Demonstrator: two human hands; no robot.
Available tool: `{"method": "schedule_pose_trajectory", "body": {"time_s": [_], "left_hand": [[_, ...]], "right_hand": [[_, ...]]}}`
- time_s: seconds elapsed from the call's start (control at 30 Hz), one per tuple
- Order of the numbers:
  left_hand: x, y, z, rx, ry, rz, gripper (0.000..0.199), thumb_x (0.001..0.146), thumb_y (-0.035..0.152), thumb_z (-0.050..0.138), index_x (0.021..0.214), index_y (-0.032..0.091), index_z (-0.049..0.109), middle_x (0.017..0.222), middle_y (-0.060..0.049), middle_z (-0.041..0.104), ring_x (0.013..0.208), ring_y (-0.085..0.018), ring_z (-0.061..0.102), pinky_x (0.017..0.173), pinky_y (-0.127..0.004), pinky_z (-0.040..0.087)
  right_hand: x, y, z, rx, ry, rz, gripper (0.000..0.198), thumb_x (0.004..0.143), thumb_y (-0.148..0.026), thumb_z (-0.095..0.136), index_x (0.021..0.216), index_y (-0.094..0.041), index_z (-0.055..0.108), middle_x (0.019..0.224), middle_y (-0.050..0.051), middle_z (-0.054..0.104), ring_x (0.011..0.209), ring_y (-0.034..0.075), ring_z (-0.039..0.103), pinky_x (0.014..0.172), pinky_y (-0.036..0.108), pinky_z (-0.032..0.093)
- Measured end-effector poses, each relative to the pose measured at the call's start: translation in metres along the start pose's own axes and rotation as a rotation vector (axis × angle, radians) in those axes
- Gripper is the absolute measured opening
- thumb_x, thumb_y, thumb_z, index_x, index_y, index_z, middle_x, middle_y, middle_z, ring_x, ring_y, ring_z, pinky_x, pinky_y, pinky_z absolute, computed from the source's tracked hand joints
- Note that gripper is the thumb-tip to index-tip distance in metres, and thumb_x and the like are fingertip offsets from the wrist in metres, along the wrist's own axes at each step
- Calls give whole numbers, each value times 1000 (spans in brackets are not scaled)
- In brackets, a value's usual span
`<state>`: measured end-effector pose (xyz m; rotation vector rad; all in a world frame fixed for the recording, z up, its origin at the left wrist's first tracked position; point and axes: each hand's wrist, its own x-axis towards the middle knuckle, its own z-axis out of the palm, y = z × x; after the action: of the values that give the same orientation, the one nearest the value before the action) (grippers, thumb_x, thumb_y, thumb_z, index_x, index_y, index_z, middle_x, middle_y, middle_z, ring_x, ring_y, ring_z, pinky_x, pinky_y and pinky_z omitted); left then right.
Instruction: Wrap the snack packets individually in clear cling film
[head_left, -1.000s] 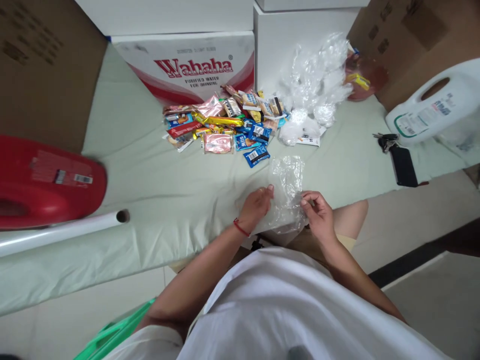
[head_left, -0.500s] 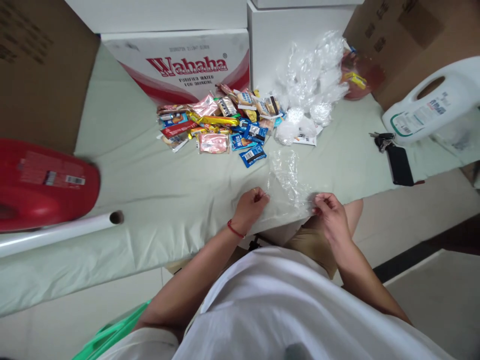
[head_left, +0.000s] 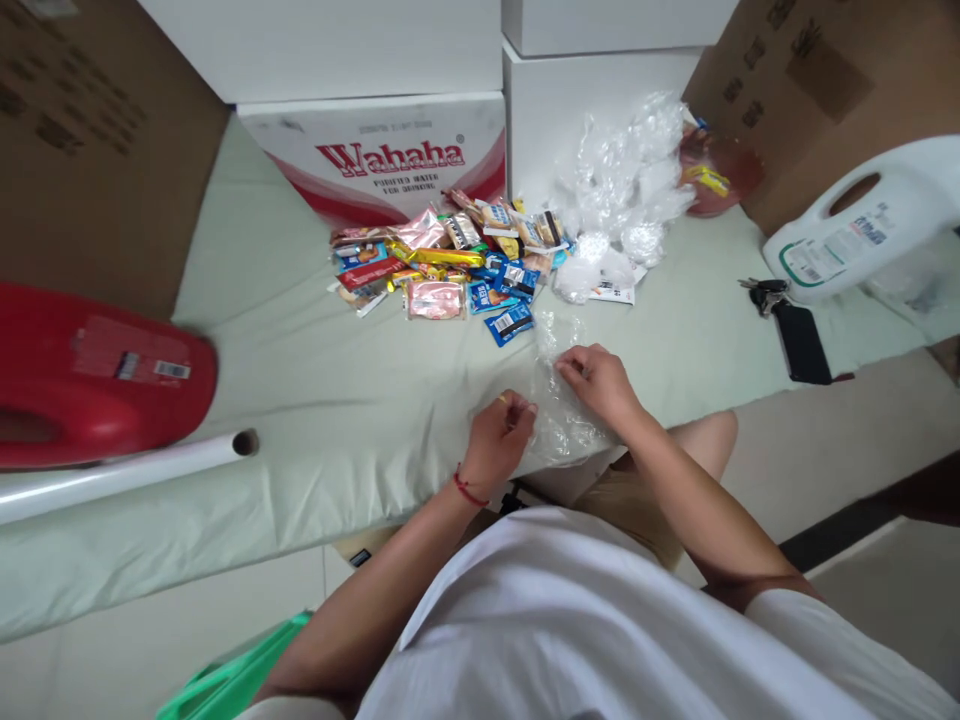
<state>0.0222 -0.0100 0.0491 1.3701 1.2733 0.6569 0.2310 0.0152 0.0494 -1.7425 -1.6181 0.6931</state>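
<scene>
A clear plastic bag (head_left: 564,425) lies crinkled at the table's front edge, between my hands. My left hand (head_left: 501,435), with a red string at the wrist, pinches the bag's left side. Higher up, my right hand (head_left: 598,382) has thumb and fingertips pressed together on the bag's upper part. Just beyond the bag sits a blue snack packet (head_left: 510,324), at the near end of a heap of wrapped snacks (head_left: 435,258). To the right of that heap rises a pile of crumpled clear plastic bags (head_left: 619,190).
A Wahaha carton (head_left: 405,160) stands behind the snacks. At left are a red jug (head_left: 112,370) and a white roll (head_left: 150,468). On the right are a white jug (head_left: 862,220), keys (head_left: 766,296) and a black phone (head_left: 804,343). Brown cartons flank both sides.
My right hand has moved left and away from me, from the bag's right side to its upper part, closer to my left hand. The view has shifted slightly.
</scene>
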Motion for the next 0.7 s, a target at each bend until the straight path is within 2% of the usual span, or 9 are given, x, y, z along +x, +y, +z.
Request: {"method": "schedule_pose_trajectory", "body": {"time_s": [0.13, 0.2, 0.27, 0.37, 0.43, 0.53, 0.6, 0.63, 0.7], "left_hand": [[-23, -20, -40, 6, 142, -39, 30, 92, 50, 57, 79, 24, 54, 64, 3, 57, 59, -14, 51, 60, -26, 42], [-37, -35, -59, 90, 229, -118, 30, 93, 50, 56, 81, 24, 55, 64, 3, 56, 57, -15, 51, 58, -27, 42], [-49, -46, -72, 228, 340, -121, 26, 90, 48, 62, 92, 22, 60, 75, -1, 62, 64, -18, 58, 60, -30, 48], [-58, -46, -78, 476, 489, 132, 44, 85, 39, 70, 122, 18, 60, 116, -15, 65, 106, -30, 67, 86, -45, 59], [-55, -38, -72, 603, 506, 317, 57, 88, 34, 69, 139, 16, 54, 140, -22, 56, 134, -36, 55, 106, -55, 52], [-34, -22, -58, 674, 486, 451, 74, 87, 38, 73, 152, 14, 45, 156, -25, 46, 150, -41, 41, 121, -61, 37], [-14, -16, -51, 641, 490, 451, 82, 82, 48, 78, 149, 13, 48, 154, -25, 50, 150, -43, 43, 122, -61, 34], [-4, -15, -50, 603, 485, 414, 79, 81, 51, 78, 145, 13, 53, 147, -24, 57, 144, -42, 50, 119, -57, 38], [15, -15, -53, 502, 437, 261, 52, 88, 50, 67, 126, 15, 65, 117, -16, 72, 115, -33, 68, 102, -45, 50]], "right_hand": [[9, -5, 14, 282, 126, 136, 27, 94, -50, 60, 91, -24, 67, 72, 0, 61, 66, 18, 55, 67, 31, 45], [10, -8, 18, 386, 159, 216, 28, 93, -53, 59, 93, -25, 63, 67, -2, 59, 59, 17, 52, 60, 30, 43], [9, -10, 23, 433, 153, 252, 26, 92, -52, 59, 93, -26, 62, 62, -3, 55, 55, 17, 50, 57, 30, 41], [7, -13, 30, 456, 115, 240, 23, 91, -49, 61, 91, -26, 62, 58, -4, 52, 52, 16, 48, 55, 30, 40], [5, -17, 33, 459, 90, 231, 25, 91, -51, 62, 90, -26, 61, 56, -5, 51, 50, 16, 47, 54, 30, 39], [2, -22, 36, 446, 66, 217, 28, 91, -54, 63, 89, -26, 60, 57, -5, 51, 51, 16, 47, 54, 30, 39], [1, -24, 34, 444, 55, 211, 30, 89, -55, 64, 89, -26, 61, 57, -5, 51, 50, 15, 48, 54, 30, 39], [0, -23, 33, 446, 50, 211, 30, 89, -56, 65, 89, -26, 61, 58, -5, 51, 50, 15, 47, 53, 30, 39], [-1, -19, 27, 458, 50, 233, 32, 87, -56, 67, 88, -25, 61, 57, -5, 50, 49, 15, 46, 52, 29, 37]]}}
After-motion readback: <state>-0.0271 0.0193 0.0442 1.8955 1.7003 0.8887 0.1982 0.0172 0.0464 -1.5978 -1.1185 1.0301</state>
